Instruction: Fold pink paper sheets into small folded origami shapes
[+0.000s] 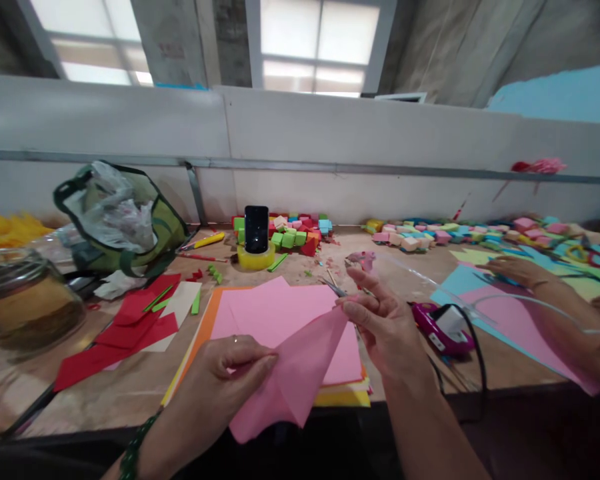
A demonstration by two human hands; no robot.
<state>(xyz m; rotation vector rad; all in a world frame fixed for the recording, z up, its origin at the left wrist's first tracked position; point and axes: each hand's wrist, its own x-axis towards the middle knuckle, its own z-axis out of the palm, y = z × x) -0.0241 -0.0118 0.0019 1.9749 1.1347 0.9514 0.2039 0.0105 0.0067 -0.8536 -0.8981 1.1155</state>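
A folded sheet of pink paper (300, 373) is stretched between my two hands, over the table's front edge. Its lower fold hangs past the edge. My left hand (225, 373) pinches it on the left between thumb and fingers. At its upper right corner, my right hand (380, 317) closes thumb and finger on the paper. A pointed metal blade (334, 288), perhaps of scissors, shows just beyond the right fingertips; whether the hand holds it I cannot tell. Beneath the hands lies a stack of coloured paper (275, 300), pink on top, with orange and yellow sheets sticking out.
Red paper pieces (130, 327), a glass jar (25, 300) and a green bag (165, 233) lie left. A phone (257, 228) stands on a tape roll (257, 257) before folded paper cubes (290, 239). Right are a magenta device (443, 330) with cables and another person's hand (515, 270).
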